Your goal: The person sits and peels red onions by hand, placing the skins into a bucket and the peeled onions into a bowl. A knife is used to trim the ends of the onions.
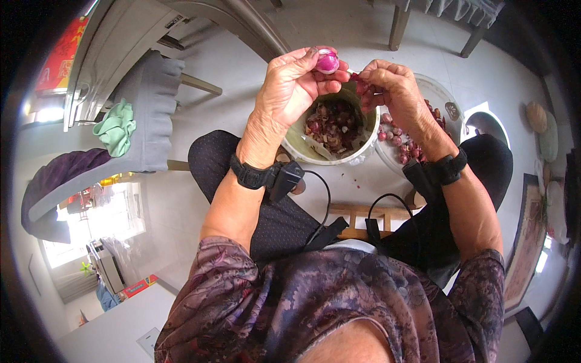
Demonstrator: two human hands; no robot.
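Observation:
A peeled, glossy purple shallot (pixel 327 62) is held between the thumb and fingers of my left hand (pixel 295 84), over the far side of a bucket. Close on its right, my right hand (pixel 392 86) pinches a dark red piece of skin (pixel 355 77) between thumb and fingers. Below both hands stands the round, pale bucket (pixel 297 147) with a plastic liner, holding dry skins and some shallots (pixel 333 125). To its right, partly under my right forearm, a wide clear basin (pixel 388 156) holds many unpeeled red shallots (pixel 396 136).
A wooden stool or rack (pixel 358 211) is between my legs. At the left stands a chair with a grey cover (pixel 150 113), a green cloth (pixel 117 128) lying on it. Chair legs (pixel 399 27) stand beyond the basin. Bits of skin lie on the floor.

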